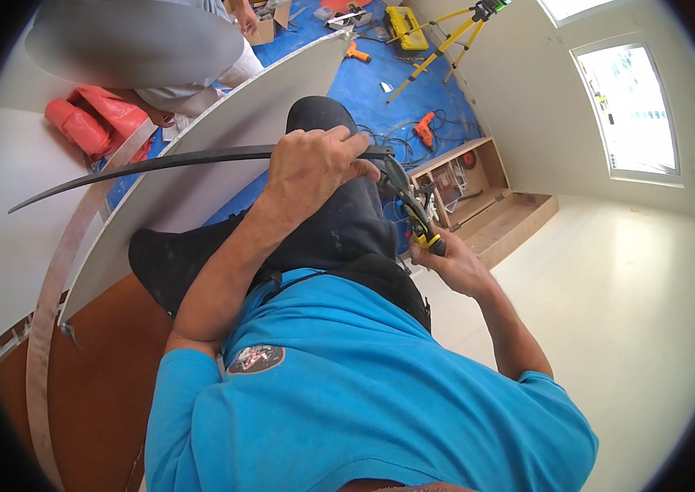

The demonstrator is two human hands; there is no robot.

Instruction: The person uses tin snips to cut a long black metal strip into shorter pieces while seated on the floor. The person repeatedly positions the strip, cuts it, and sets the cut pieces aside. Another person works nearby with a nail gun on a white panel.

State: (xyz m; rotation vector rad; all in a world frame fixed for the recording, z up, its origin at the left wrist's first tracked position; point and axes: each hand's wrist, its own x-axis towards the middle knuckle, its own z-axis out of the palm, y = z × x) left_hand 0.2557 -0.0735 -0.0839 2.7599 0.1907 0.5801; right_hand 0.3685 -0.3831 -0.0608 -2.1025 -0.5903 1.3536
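Note:
A long, thin black strip [183, 157] arcs from the far left to just right of centre. My left hand [311, 168] is closed around it near its right end. My right hand [458, 266] is closed on the black and yellow handles of a cutting tool [415, 215]. The tool's head touches the strip's right end, close to my left fingers; whether its jaws are closed on the strip I cannot tell. My dark-trousered legs [347, 230] are bent below my hands.
A large white board [282, 74] stands left of me, with another person [233, 57] beyond it. Orange drills [423, 129], cables and a yellow tripod [462, 37] are on the blue floor covering [364, 90]. A wooden box [528, 209] lies at right.

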